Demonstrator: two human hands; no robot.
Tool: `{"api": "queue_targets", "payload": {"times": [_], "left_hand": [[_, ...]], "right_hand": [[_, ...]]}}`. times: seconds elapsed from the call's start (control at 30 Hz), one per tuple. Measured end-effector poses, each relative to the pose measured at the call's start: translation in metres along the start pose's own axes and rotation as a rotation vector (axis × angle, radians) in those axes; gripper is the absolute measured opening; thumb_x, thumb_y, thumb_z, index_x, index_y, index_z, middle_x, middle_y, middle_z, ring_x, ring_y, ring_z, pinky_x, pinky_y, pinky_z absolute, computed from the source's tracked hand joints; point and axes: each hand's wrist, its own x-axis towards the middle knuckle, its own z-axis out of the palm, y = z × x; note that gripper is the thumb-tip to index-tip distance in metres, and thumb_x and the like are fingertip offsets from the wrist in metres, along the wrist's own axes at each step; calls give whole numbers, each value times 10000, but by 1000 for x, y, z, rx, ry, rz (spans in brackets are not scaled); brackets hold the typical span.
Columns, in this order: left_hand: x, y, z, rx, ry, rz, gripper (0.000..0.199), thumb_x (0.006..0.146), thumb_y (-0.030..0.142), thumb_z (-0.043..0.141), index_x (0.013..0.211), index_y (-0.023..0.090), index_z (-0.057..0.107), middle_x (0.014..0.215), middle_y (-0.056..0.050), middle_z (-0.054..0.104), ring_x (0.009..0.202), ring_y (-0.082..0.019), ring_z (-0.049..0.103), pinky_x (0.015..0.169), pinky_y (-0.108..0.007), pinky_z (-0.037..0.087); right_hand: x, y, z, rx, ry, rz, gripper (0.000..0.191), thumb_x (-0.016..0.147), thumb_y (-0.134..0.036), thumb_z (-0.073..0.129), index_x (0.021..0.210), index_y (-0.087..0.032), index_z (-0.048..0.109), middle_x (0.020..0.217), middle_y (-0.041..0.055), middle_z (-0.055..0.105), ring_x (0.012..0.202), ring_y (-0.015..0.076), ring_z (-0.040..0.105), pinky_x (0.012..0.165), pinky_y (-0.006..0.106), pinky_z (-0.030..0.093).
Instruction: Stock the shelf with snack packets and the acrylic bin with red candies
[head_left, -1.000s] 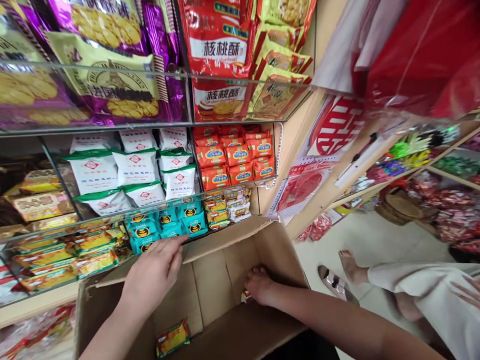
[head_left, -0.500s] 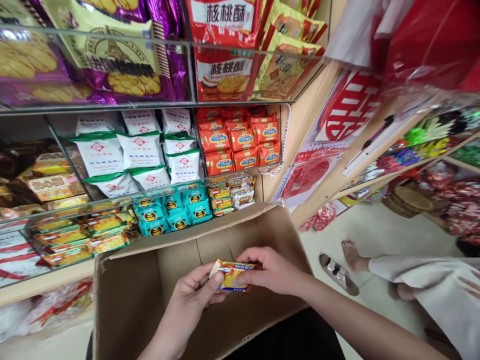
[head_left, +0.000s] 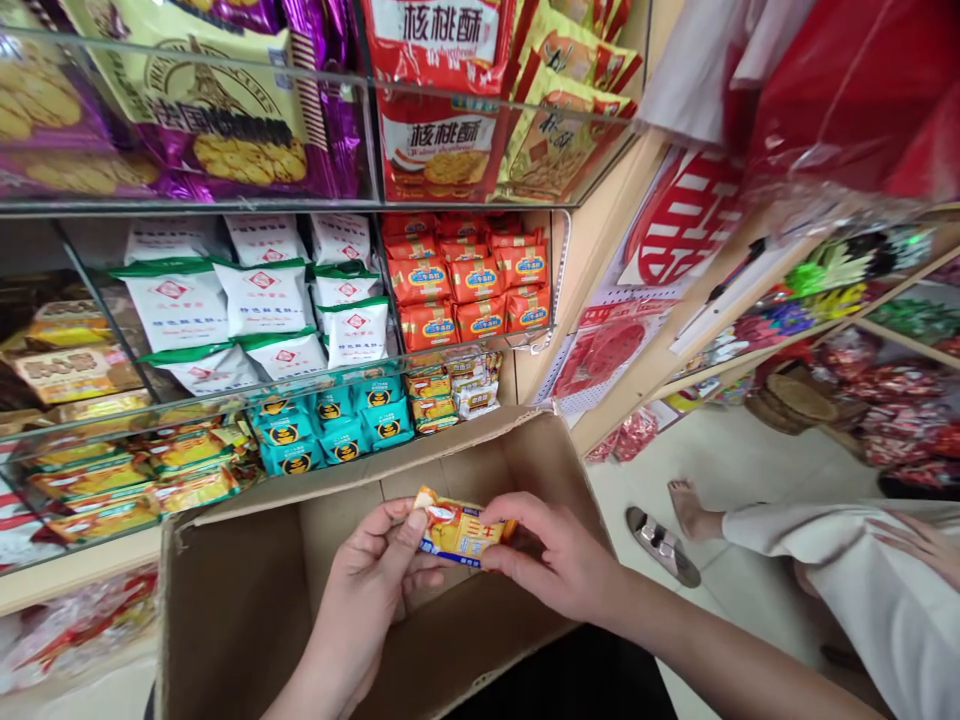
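Left hand [head_left: 371, 570]: nearly closed in a pinch; thumb on top of the packet's left end, fingers curled behind it
Right hand [head_left: 555, 550]: thumb and forefinger nearly together on the other end of the packet
Packet [head_left: 459, 532]: held between both hands, printed face up, slightly tilted; over the open box, its height against the rim hard to tell
Slip risk: both grips sit at the ends; if one pinch loosened, the packet could swing or drop into the box
Wrapper risk: pulling or twisting the ends apart could crease or split it; a hard squeeze could crumble what is inside
Box [head_left: 232, 610]: below both hands, flaps open; an arm catching its rim could tip it
Teal packs [head_left: 341, 440]: beyond the left hand, past the far rim, on the shelf; a careless reach could topple them
Sandal [head_left: 664, 547]: on the floor, well right of the right hand
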Motion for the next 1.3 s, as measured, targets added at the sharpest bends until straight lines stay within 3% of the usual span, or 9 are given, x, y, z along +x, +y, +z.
{"api": "queue_targets", "payload": {"times": [0.17,0.4,0.53,0.63,0.77,0.9,1.0,1.13,1.3], "left_hand": [[8,16,7,67,61,92,328,616,371,667,849,169,555,651,7,674,506,-131,629,448,-193,457],[12,30,5,156,-26,153,363,681,421,586,946,180,531,725,-11,670,591,-149,644,515,-221,472],[25,48,-27,595,97,486,366,726,470,503,976,205,545,952,-46,651,779,-183,627,683,-278,478],[42,63,-57,1081,259,604,301,755,456,455,909,233,584,881,-9,668,767,-177,610,689,-247,444],[56,72,-75,1404,289,524,341,794,441,362,953,230,578,811,-19,687,706,-188,625,611,-241,435],[55,67,-70,1703,325,438,424,835,442,221,1037,267,551,938,-50,687,798,-261,641,594,-304,430],[53,64,-67,1761,368,420,423,844,425,204,1039,272,546,949,-47,687,804,-267,644,584,-312,427],[55,61,-68,1788,381,412,396,850,393,216,1024,274,551,935,-35,691,796,-262,647,586,-315,431],[55,61,-68,1805,375,376,400,857,387,203,1036,274,542,939,-34,689,803,-268,644,592,-327,436]], "right_hand": [[9,-2,-12,-242,-12,-131,251,762,-239,569,1007,-205,527,1312,100,342,1109,188,455,866,295,438],[21,7,-15,-494,105,-418,245,806,-176,513,1047,-215,507,1177,79,481,1064,160,480,889,300,427],[43,23,-40,-567,287,-316,160,789,-218,541,944,-176,552,1087,92,542,1019,160,514,873,287,428],[68,44,-63,-607,354,-118,158,774,-277,554,888,-169,566,969,78,592,876,160,572,761,276,465],[105,64,-77,-767,209,97,187,756,-311,571,859,-156,578,827,45,624,707,138,587,644,230,447],[139,69,-78,-1157,10,87,222,826,-334,471,873,-133,554,819,72,618,766,158,590,669,225,426],[153,70,-79,-1364,-95,84,221,859,-272,401,923,-107,532,826,115,606,773,193,600,654,254,435],[157,75,-77,-1424,-204,46,230,818,-64,339,934,-86,537,825,158,606,770,223,609,625,286,449],[165,82,-66,-1455,-296,19,264,810,-39,319,948,-40,544,854,216,608,824,224,604,653,295,459]]}}
